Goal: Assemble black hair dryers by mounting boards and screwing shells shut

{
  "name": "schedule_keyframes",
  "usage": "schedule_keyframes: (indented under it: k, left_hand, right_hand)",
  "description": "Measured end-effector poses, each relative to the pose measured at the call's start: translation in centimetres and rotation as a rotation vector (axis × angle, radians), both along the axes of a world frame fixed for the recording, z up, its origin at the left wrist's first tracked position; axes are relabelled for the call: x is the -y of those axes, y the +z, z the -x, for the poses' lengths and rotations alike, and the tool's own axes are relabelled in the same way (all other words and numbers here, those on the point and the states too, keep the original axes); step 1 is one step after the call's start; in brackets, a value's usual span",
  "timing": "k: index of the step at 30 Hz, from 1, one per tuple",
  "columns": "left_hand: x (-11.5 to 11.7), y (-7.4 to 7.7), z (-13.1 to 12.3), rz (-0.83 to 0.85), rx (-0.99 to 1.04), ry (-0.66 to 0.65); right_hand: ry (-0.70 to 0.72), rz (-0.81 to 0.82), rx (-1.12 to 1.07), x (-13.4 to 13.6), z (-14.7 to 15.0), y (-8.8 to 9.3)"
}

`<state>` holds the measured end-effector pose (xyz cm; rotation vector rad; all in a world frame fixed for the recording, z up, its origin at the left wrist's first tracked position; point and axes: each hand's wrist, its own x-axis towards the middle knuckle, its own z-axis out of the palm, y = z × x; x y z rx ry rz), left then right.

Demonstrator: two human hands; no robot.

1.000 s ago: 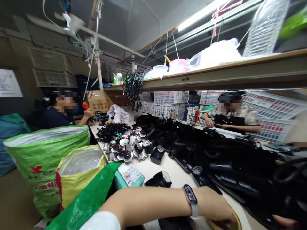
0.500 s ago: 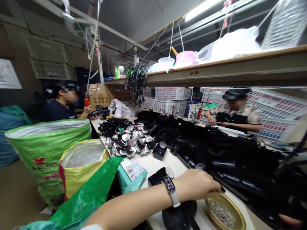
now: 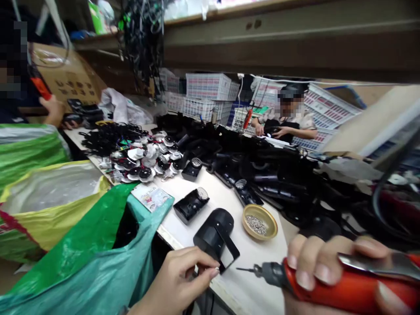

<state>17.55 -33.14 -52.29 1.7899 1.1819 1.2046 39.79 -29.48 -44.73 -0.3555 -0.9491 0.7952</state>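
Observation:
My left hand is closed in a pinch on a small shiny screw beside a black cylindrical housing with a curved bracket. My right hand is wrapped round a red electric screwdriver, whose thin bit points left toward the pinched fingers, a short way apart from them. Behind the housing, a gold bowl holds many small metal screws. A black part with a round grille lies on the white table to the left of the bowl.
White motor-like parts and black cables are heaped at the back left. Black housings pile up along the right. Open bags stand at left. One person works across the table; another's hand shows at left.
My left hand has come back from the bowl to beside the black housing, with a screw pinched. My right hand has come into view with the red screwdriver. The view has tilted down.

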Motion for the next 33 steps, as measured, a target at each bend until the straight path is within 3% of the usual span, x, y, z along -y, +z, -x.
schedule_keyframes:
  k: [3, 7, 16, 21, 25, 27, 33]
  left_hand:
    - [0.3, -0.5, -0.1, -0.011, -0.025, -0.003]
    - [0.0, -0.2, 0.1, -0.028, -0.017, -0.036]
    - [-0.2, 0.1, 0.1, -0.137, -0.081, -0.072]
    - [-0.2, 0.4, -0.5, -0.311, -0.129, -0.067]
    - [-0.3, 0.1, -0.7, -0.498, -0.397, 0.077]
    - [-0.5, -0.5, -0.8, -0.518, -0.495, 0.172]
    - [-2.0, -3.0, -1.8, -0.537, -0.678, 0.290]
  right_hand:
    - [0.085, -0.032, 0.062, 1.2, 2.8, 1.5]
    - [0.178, -0.025, 0.113, 1.6, 3.9, 2.3]
    - [0.116, -0.003, 0.061, 0.7, 5.2, 1.9]
    - [0.081, 0.026, 0.059, 0.9, 5.3, 1.9]
    - [0.011, 0.072, 0.030, 0.7, 4.5, 2.2]
    - [-0.030, 0.077, 0.045, 0.6, 3.5, 2.4]
    - [-0.245, 0.104, 0.059, 0.0, 0.2, 2.7]
